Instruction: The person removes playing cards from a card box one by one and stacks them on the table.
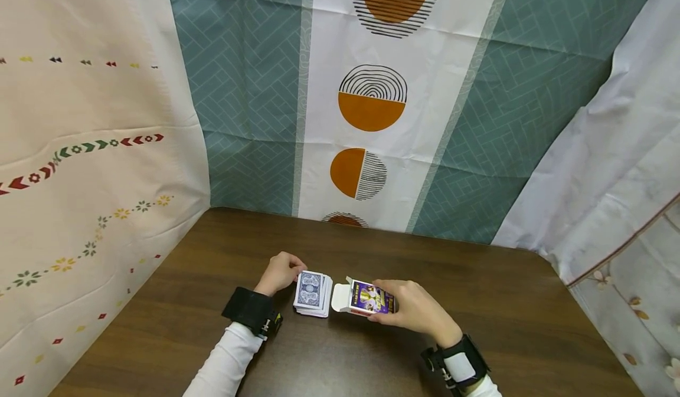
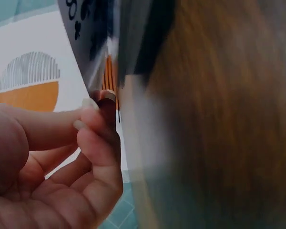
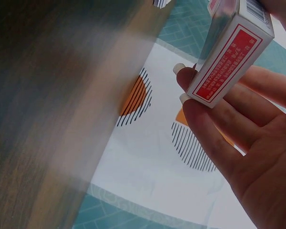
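A stack of playing cards (image 1: 310, 289) lies on the table, blue patterned backs up and its edges uneven. At the stack's far left corner is my left hand (image 1: 280, 273); in the left wrist view its thumb and fingertips pinch the corner of a playing card (image 2: 86, 36) with black club marks. My right hand (image 1: 417, 307) grips a purple and yellow card box (image 1: 373, 298), thumb on the near side and fingers on the far side. The box's white flap (image 1: 340, 297) stands open toward the stack. A red printed panel of the box (image 3: 226, 64) shows in the right wrist view.
The brown wooden table (image 1: 297, 361) carries the cards. Behind it hangs a teal and white curtain (image 1: 366, 131) with orange circles. A cream patterned cloth (image 1: 95, 167) hangs at the left, and white cloth (image 1: 600, 167) at the right.
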Tool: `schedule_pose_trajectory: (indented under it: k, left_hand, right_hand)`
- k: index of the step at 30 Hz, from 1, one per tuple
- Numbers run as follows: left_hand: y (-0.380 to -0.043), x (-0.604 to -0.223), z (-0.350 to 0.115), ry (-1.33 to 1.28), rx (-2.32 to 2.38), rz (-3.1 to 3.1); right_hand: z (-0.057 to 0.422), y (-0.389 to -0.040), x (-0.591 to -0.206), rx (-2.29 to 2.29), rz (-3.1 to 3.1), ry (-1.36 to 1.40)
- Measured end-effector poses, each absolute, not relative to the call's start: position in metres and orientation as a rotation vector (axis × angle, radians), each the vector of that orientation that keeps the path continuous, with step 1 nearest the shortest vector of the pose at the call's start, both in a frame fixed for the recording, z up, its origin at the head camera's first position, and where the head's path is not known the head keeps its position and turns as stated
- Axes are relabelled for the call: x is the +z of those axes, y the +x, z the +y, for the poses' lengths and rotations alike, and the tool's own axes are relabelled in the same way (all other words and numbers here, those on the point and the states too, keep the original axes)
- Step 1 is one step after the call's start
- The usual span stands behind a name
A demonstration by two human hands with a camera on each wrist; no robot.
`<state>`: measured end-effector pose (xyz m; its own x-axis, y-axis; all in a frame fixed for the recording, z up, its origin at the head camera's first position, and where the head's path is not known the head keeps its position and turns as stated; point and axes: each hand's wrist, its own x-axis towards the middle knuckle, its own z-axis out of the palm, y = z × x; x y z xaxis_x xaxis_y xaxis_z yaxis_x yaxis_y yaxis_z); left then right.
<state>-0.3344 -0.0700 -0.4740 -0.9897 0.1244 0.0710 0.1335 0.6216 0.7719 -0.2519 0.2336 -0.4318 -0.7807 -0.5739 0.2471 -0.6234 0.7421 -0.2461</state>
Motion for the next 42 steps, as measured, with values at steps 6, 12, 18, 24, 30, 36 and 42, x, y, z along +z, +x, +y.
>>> schedule_pose_trajectory:
  k: [6,12,18,24,30,36,42]
  left_hand:
    - [-0.339,-0.477,-0.065,-0.284,-1.178,-2.876]
    - [-0.341,-0.474,-0.059,-0.332,-1.098,-2.894]
    - [-0.337,-0.468,-0.055,-0.292,-1.039,-2.943]
    - [-0.315,-0.447,-0.041,-0.366,-1.013,-2.896]
    - [-0.282,-0.416,-0.019,-0.761,-1.437,-2.839]
    - [-0.271,-0.418,-0.009,-0.803,-1.526,-2.865]
    - [-0.271,-0.426,-0.005,-0.782,-1.598,-2.843]
  right_hand:
    - [0.236,-0.25,-0.438,0.489,-2.791,0.957]
    - [0.237,-0.249,-0.439,0.505,-2.798,0.95]
    - [0.238,-0.25,-0.435,0.503,-2.817,0.93]
    - [0.239,-0.25,-0.431,0.489,-2.798,0.926]
    - [0.238,-0.251,-0.425,0.482,-2.765,0.915]
    - [0.235,-0.25,-0.42,0.498,-2.736,0.946]
    - [0.234,-0.248,-0.418,0.508,-2.747,0.954]
